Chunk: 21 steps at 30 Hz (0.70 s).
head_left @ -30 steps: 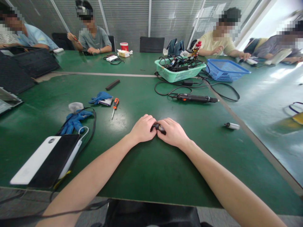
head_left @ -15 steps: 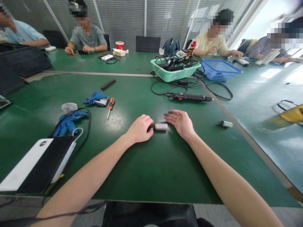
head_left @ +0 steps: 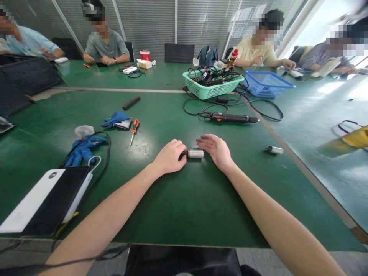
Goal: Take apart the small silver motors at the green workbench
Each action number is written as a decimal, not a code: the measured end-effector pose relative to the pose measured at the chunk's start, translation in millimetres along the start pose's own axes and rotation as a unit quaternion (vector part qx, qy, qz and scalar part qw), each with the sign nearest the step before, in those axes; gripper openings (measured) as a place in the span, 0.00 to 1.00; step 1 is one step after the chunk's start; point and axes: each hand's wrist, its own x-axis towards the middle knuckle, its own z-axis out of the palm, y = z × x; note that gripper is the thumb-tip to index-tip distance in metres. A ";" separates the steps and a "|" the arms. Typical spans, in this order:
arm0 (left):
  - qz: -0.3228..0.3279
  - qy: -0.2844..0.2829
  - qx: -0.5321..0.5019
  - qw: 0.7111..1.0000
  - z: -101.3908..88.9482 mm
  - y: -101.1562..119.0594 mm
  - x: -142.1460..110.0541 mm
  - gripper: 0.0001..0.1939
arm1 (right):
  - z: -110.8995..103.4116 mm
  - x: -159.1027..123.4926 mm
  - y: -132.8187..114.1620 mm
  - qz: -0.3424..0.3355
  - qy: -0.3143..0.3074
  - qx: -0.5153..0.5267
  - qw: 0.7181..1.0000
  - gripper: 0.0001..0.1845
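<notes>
My left hand (head_left: 171, 156) rests low over the green table, its fingers wrapped round the dark end of a small part with a silver cylinder (head_left: 196, 154) that looks like a little motor. The silver end points right and sticks out past my fingers. Just right of it, my right hand (head_left: 216, 150) is open, palm turned inward and fingers stretched toward the cylinder; whether the fingertips touch it I cannot tell. Dark smudges mark those fingertips. A similar silver cylinder with a dark end (head_left: 274, 150) lies farther right.
A black electric screwdriver (head_left: 234, 118) lies beyond my hands, its cable running by a green basket (head_left: 212, 91) of tools. Beside that stands a blue basket (head_left: 266, 90). At left are an orange-handled screwdriver (head_left: 134, 132), blue gloves (head_left: 82, 149) and a white-and-black device (head_left: 48, 203). Several people sit around.
My right hand has shifted slightly left, closer to the silver cylinder. My left hand has stayed still on the part.
</notes>
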 end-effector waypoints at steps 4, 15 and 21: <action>0.006 0.001 -0.004 1.000 0.2 -0.6 0.0 0.04 | 21.8 -20.0 -11.1 -0.166 -0.037 -0.312 0.935 0.16; -0.004 -0.002 0.004 1.000 1.8 -1.5 -0.3 0.03 | 30.8 -24.7 -12.1 -0.261 -0.098 -0.462 0.842 0.12; -0.006 0.001 0.005 1.000 0.6 -1.0 -0.5 0.03 | 30.4 -25.1 -11.4 -0.259 -0.103 -0.465 0.840 0.11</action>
